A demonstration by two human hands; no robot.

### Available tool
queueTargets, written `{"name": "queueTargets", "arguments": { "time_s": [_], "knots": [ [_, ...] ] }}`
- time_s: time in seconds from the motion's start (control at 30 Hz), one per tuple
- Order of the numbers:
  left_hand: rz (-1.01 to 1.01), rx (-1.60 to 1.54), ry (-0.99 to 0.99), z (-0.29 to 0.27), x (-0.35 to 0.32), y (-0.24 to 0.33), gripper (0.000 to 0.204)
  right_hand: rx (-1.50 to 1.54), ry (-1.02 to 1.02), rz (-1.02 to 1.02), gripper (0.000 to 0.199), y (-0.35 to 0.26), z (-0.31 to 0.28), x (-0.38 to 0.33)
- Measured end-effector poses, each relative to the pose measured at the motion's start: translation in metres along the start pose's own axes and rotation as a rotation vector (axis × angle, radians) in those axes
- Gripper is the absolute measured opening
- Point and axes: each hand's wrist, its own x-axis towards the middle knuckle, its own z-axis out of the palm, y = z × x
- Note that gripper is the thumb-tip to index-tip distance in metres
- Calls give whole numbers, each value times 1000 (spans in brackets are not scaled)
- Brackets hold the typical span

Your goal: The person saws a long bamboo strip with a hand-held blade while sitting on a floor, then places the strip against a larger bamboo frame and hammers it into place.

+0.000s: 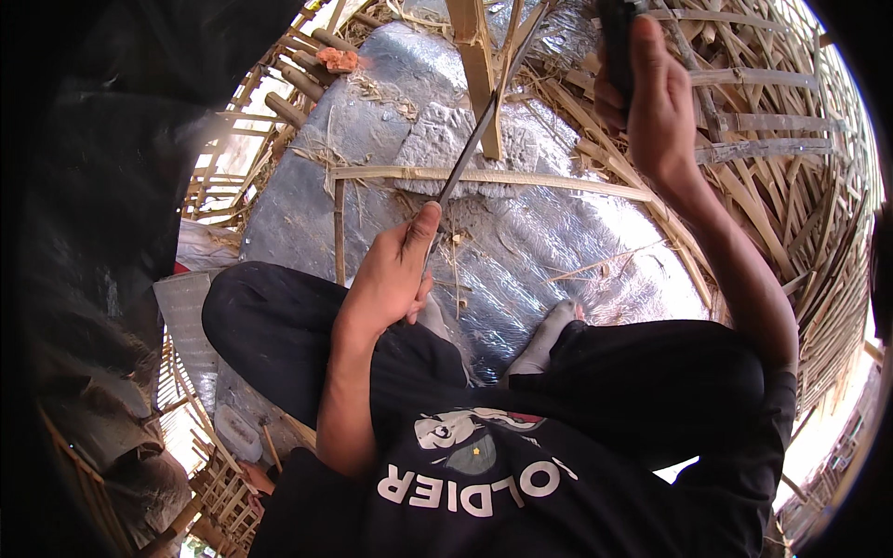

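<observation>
My left hand (391, 270) is closed round the lower end of a long, thin dark strip (479, 126), its thumb lying along the top. The strip slants up and to the right, past a pale split bamboo piece (473, 70). Raised at the upper right, my right hand (660, 107) is wrapped round a black object (617, 42). Only part of that object shows, so its kind cannot be told. Across the middle lies a flat bamboo strip (521, 177), over a rough grey slab (437, 135).
Silvery sheeting (521, 265) covers the floor, with bamboo scraps on it. A large pile of bamboo strips (781, 186) fills the right side. An orange brick piece (337, 60) lies at the upper left, beside bamboo poles (298, 79). Dark sheeting (102, 186) hangs at the left.
</observation>
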Motion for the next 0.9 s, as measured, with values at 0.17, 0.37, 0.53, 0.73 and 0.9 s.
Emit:
{"name": "queueTargets", "arguments": {
  "time_s": [0.17,0.37,0.53,0.73,0.9],
  "knots": [
    [-33,7,58,0,2,-12,68,-386,-206,507,65,-2,2,-5],
    [2,27,15,0,-4,-14,68,-37,85,193,53,-40,16,-2],
    [-35,49,19,-1,-5,-15,71,-723,-236,411,65,48,-15,-2],
    [-47,44,13,-6,-9,-26,74,-306,-74,96,64,-12,1,7],
    [-16,65,0,-3,-3,-21,78,-810,-338,273,73,70,-1,-1]
  ]
}}
